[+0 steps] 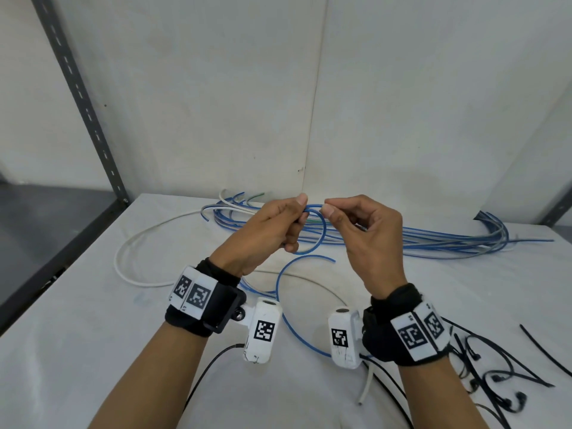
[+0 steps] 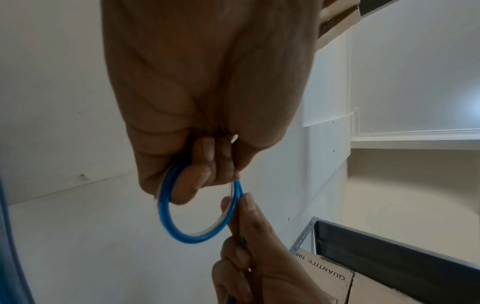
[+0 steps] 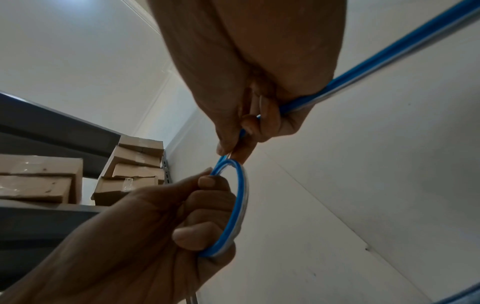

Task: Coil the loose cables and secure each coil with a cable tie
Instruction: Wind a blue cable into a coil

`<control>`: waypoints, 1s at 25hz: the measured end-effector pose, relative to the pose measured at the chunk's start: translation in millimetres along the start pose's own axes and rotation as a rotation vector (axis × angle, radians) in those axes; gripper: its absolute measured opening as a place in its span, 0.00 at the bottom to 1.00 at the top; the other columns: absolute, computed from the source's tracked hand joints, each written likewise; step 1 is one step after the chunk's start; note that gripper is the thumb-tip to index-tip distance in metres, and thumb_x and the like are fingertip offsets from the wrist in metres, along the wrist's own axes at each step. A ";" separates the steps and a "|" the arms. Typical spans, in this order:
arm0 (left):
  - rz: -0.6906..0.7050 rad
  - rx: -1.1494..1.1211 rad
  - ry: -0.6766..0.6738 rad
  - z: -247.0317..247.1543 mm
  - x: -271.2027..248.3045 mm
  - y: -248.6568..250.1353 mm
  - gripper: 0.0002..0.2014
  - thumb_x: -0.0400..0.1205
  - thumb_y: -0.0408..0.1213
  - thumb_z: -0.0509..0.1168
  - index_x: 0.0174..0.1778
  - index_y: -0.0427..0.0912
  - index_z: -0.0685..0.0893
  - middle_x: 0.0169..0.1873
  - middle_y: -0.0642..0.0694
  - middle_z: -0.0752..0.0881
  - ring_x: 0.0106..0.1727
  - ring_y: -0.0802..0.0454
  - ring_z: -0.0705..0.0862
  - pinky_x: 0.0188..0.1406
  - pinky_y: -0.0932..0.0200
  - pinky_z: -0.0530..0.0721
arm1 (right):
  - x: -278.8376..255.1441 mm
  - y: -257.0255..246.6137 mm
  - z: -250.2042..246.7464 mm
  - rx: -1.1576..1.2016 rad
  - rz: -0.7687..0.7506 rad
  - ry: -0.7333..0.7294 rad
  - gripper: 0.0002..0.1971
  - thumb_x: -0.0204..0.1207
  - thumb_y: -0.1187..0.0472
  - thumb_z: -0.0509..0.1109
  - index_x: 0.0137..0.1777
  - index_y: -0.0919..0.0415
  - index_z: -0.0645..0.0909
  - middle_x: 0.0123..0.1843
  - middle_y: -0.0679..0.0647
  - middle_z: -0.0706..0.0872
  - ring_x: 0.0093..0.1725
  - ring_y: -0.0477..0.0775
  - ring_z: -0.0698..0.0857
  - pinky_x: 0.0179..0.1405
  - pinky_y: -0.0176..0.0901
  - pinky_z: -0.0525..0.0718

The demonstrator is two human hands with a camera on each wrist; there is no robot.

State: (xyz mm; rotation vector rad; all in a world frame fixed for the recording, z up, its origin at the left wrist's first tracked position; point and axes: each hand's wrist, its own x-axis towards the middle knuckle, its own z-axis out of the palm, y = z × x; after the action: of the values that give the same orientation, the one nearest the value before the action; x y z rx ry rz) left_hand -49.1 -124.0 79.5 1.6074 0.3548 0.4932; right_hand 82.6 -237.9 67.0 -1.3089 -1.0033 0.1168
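Observation:
A thin blue cable is wound into a small coil (image 1: 312, 230) held above the white table (image 1: 93, 335). My left hand (image 1: 272, 230) grips one side of the coil (image 2: 182, 232), fingers curled round it. My right hand (image 1: 362, 230) pinches the cable between thumb and forefinger at the coil's top (image 3: 233, 164); the cable's free length (image 3: 389, 59) runs back past the right palm. The loose tail (image 1: 288, 292) of blue cable curves down onto the table between my wrists. Black cable ties (image 1: 495, 376) lie at the right front of the table.
A bundle of loose blue cables (image 1: 433, 239) lies across the back of the table. A white cable (image 1: 130, 255) loops at the left. A dark metal shelf upright (image 1: 83, 97) stands at the left, and cardboard boxes (image 3: 130, 170) sit on shelving.

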 end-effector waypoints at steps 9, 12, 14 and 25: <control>0.046 -0.419 0.024 6.6 3.1 3.4 0.18 0.94 0.43 0.50 0.38 0.43 0.70 0.26 0.53 0.59 0.27 0.55 0.55 0.26 0.63 0.65 | -3.1 -4.7 1.6 0.094 0.110 -0.120 0.07 0.80 0.61 0.75 0.56 0.54 0.89 0.47 0.51 0.95 0.47 0.52 0.92 0.36 0.38 0.85; 0.026 -0.568 -0.003 9.5 5.1 3.5 0.18 0.92 0.40 0.49 0.37 0.41 0.72 0.23 0.51 0.62 0.24 0.56 0.60 0.29 0.60 0.73 | -2.0 -6.9 2.2 0.170 0.087 -0.022 0.04 0.80 0.64 0.76 0.52 0.58 0.88 0.44 0.54 0.94 0.41 0.53 0.92 0.33 0.37 0.84; -0.029 -0.484 -0.052 6.8 3.0 4.7 0.18 0.90 0.38 0.48 0.35 0.39 0.74 0.21 0.48 0.66 0.23 0.52 0.65 0.39 0.54 0.84 | 1.2 -6.9 -6.5 0.096 0.017 -0.106 0.04 0.78 0.66 0.77 0.49 0.58 0.90 0.41 0.55 0.93 0.37 0.51 0.90 0.33 0.33 0.81; 0.028 -0.196 0.074 9.6 -1.2 7.2 0.21 0.94 0.39 0.48 0.34 0.43 0.69 0.25 0.52 0.59 0.25 0.54 0.59 0.38 0.55 0.84 | 1.0 -8.5 -12.9 -0.045 -0.017 -0.241 0.07 0.82 0.64 0.73 0.57 0.57 0.91 0.45 0.49 0.94 0.43 0.50 0.92 0.33 0.39 0.86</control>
State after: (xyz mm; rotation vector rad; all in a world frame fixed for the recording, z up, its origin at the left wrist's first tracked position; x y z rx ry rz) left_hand -45.7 -133.5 86.1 1.4088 0.3296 0.5917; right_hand 87.9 -249.5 75.7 -1.3486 -1.2271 0.2447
